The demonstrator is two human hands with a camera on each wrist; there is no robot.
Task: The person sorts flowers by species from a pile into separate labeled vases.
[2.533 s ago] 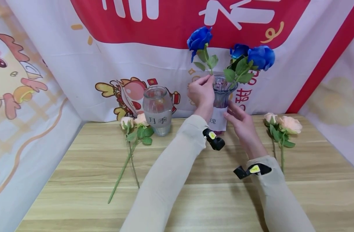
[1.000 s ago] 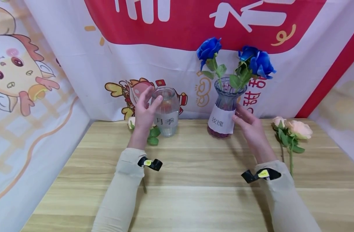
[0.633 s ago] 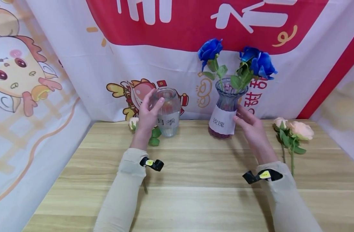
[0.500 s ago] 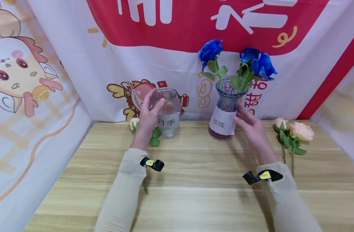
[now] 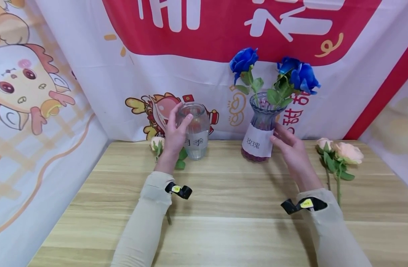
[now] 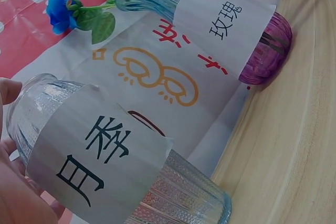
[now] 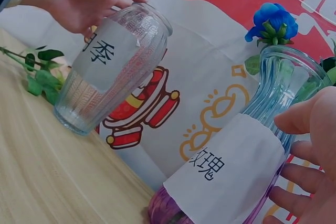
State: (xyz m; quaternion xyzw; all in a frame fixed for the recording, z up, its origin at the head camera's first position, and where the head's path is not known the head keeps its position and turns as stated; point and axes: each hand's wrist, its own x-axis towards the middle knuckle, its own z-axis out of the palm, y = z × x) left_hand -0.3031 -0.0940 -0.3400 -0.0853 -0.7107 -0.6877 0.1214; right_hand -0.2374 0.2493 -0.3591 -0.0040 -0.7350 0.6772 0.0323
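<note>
- The left hand (image 5: 175,139) holds the clear, ribbed glass vase (image 5: 200,124) at its shoulder, thumb on one side and fingers round the other.
- The right hand (image 5: 292,154) lies against the side of the blue-to-purple fluted glass vase (image 5: 263,120), thumb and fingers spread apart; how firmly it presses, I cannot tell.
- Both vases stand upright, well apart, at the back of the pale wood-grain table (image 5: 230,196).
- Three deep-blue, green-leaved roses (image 5: 244,61) stand in the purple-based vase; no stems show in the clear one.
- A pair of pale pink, ruffled flowers (image 5: 348,152) lies on the table to the right; more pale flowers (image 5: 157,143) lie to the left, partly hidden by the left arm.
- The step in hand looks like steadying or adjusting the vases, with the blue roses already placed and the pale flowers left to do.
- The next move seems to call for freeing one hand to lift a pale flower by its stem, the other bracing the clear vase so it does not tip.
</note>
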